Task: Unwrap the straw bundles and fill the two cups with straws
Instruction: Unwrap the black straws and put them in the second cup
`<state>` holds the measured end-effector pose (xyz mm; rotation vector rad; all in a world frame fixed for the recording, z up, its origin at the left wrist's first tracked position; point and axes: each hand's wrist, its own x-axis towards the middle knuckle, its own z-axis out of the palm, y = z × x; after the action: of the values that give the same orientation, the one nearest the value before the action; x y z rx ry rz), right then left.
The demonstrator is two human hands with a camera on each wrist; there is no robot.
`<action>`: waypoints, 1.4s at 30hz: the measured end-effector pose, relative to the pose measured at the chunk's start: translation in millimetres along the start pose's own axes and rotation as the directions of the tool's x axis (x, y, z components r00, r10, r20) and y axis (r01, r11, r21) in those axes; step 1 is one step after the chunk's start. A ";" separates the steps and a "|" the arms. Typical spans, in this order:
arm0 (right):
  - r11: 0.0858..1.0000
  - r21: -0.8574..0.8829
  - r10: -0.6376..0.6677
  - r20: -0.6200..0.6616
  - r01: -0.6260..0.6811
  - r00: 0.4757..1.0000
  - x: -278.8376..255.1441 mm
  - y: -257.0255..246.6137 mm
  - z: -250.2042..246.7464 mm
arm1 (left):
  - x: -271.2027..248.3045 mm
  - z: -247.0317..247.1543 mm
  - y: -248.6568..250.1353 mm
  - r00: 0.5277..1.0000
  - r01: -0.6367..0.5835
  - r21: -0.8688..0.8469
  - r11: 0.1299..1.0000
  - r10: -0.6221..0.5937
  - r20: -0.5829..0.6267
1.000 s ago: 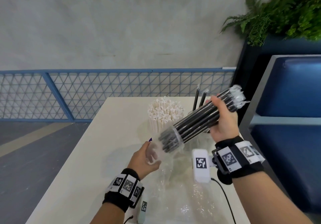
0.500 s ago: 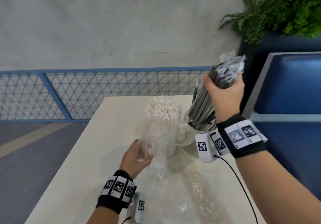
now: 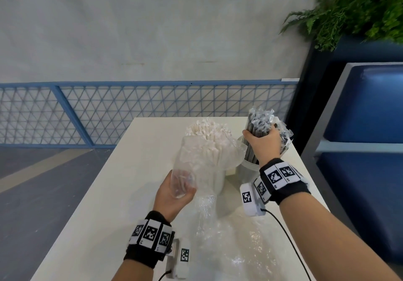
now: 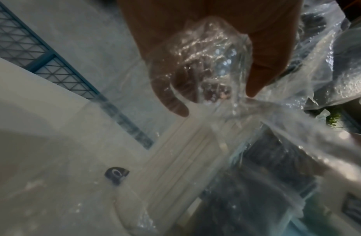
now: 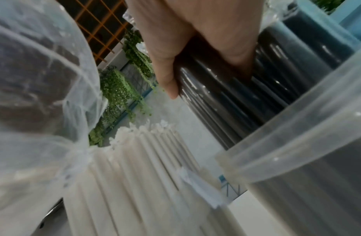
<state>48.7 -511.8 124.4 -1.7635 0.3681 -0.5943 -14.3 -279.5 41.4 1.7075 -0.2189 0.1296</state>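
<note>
My right hand grips a bundle of black straws upright, its lower end down inside the translucent right cup. In the right wrist view the fingers wrap the black straws above the cup rim. My left hand holds an empty clear plastic wrapper, bunched in the palm in the left wrist view. The left cup is packed with white paper-wrapped straws.
Crumpled clear wrapping lies on the white table near the front. A blue mesh railing runs behind the table. A blue bench and a planter with ferns stand to the right.
My right hand swung the black straw bundle from slanted to upright and lowered it into the right cup. My left hand pulled the clear wrapper off and drew back.
</note>
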 end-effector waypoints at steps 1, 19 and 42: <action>1.000 -0.015 0.009 0.002 -0.009 1.000 1.1 2.0 1.5 | 0.3 0.1 0.1 1.000 -0.003 0.002 1.000 0.003 0.001; 0.802 -0.417 -0.327 0.293 0.428 0.898 -0.2 37.8 0.7 | 2.9 -2.1 2.0 1.000 -0.007 -0.015 1.000 0.007 -0.017; 0.947 0.056 -0.286 0.596 0.316 0.750 -130.4 54.2 -41.7 | -23.1 14.4 24.6 0.837 0.073 -0.414 0.907 -0.282 -0.469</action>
<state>-78.9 -490.1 54.0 -1.9677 -0.3606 -0.2151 -42.8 -295.5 58.1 1.2361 0.3116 0.3789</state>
